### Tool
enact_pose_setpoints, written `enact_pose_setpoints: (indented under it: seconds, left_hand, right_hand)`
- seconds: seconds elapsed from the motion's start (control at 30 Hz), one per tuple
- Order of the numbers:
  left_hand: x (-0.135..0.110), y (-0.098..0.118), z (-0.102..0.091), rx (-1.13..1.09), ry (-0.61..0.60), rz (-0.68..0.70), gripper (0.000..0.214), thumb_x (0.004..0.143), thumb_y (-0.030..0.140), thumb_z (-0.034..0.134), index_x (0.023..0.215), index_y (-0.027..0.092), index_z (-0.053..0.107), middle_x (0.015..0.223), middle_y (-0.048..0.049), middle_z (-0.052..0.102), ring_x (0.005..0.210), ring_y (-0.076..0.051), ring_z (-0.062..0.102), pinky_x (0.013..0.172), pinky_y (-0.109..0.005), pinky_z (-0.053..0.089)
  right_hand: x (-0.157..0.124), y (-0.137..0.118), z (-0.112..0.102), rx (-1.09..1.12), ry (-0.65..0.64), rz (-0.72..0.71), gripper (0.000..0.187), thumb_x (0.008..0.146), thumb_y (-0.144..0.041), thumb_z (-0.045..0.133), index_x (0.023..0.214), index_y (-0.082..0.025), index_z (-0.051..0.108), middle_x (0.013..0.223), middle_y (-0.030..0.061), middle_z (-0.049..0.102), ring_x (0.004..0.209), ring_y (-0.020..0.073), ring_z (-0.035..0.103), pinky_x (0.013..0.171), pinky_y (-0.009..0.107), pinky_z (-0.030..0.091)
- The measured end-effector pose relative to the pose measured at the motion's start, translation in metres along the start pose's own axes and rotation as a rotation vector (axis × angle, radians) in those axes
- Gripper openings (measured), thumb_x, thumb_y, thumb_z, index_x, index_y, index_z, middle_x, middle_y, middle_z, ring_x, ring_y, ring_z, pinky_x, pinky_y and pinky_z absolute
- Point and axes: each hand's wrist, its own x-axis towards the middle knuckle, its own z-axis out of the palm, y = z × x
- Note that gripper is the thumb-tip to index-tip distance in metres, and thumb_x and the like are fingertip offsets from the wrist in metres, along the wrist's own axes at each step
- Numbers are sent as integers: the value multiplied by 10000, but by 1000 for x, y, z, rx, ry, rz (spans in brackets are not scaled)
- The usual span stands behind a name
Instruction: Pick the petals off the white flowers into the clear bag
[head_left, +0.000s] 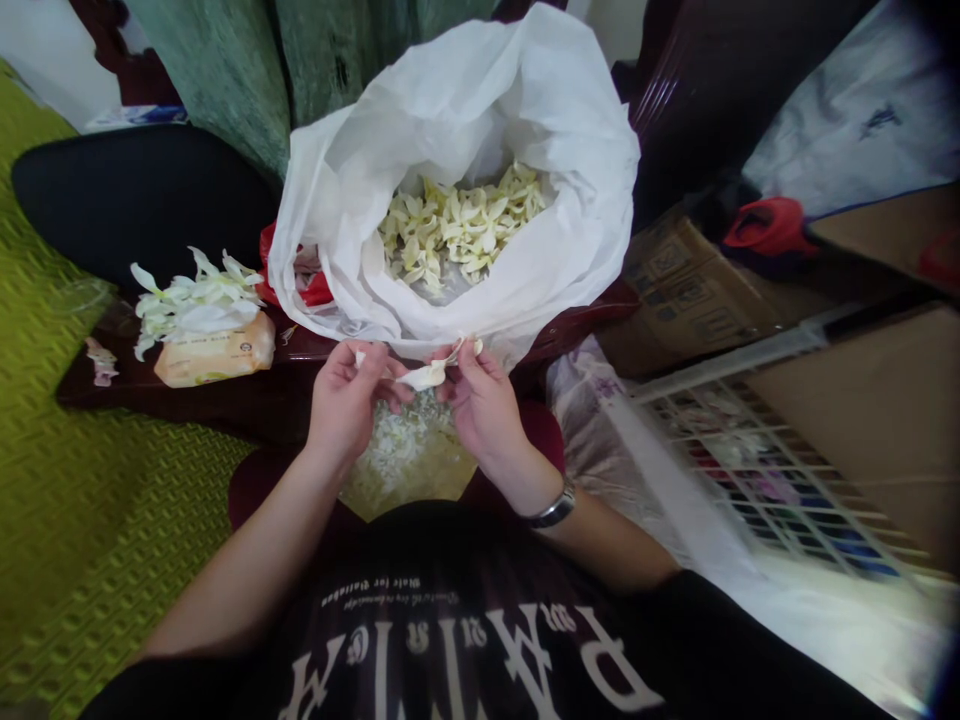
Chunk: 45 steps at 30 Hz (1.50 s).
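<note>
My left hand (349, 400) and my right hand (480, 405) meet in front of me, holding a pale cream flower (427, 376) between their fingertips. The right fingers pinch its stem end, and the left fingers pinch a small white piece at its other side. Just beyond my hands stands a white plastic bag (465, 90), open and holding many cream petals (461, 225). A loose heap of white petals (196, 305) lies to the left, on a wrapped packet (217, 352). Shredded white bits (397, 445) cover my lap below my hands.
A dark red wooden table (292, 345) carries the bag and heap, with a red plastic bag (315, 290) behind. A black cushion (135, 200) and green mat (97, 500) lie left. A cardboard box (690, 290) and white wire rack (757, 450) stand right.
</note>
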Motion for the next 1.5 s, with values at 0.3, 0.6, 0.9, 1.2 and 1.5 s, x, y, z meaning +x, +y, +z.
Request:
enact_pose_setpoints:
  seconds: [0.3,0.6,0.9,1.2,1.5]
  left_hand:
    - [-8,1,-2,293,-216,-39,277,696,299,899,903,166,772,756,-10,674,610,-107,611,552,-213,513]
    - [-29,5,6,316,-124,58,161,744,262,861,855,178,782,767,-24,719,571,-112,628,557,-230,542]
    - [-50,17,-7,377,-36,106,120,792,257,826,889,199,786,726,3,699,587,-97,620,578,-199,542]
    - [-26,2,-40,779,-276,62,323,810,439,801,1017,192,778,961,-72,773,650,-152,656,594,-266,530]
    - [0,26,-13,714,-217,245,399,802,488,793,1073,194,793,991,-60,670,663,-115,539,633,-262,478]
  right_hand:
    - [10,-2,-5,-26,44,-30,307,804,-485,789,741,-225,637,671,-43,634,604,101,582,461,209,417]
    - [20,-5,-13,111,83,66,259,810,-402,802,788,-202,639,664,-48,608,630,86,638,396,178,335]
    - [40,-26,-22,188,256,-133,296,843,-370,787,739,-210,560,636,-74,544,542,52,535,383,150,331]
    - [27,-42,-11,-195,-137,-159,316,829,-495,780,776,-207,662,717,-25,667,585,78,582,422,162,427]
    - [13,-18,-11,-375,-256,-76,315,822,-535,772,857,-225,729,752,-23,669,628,99,591,485,185,520]
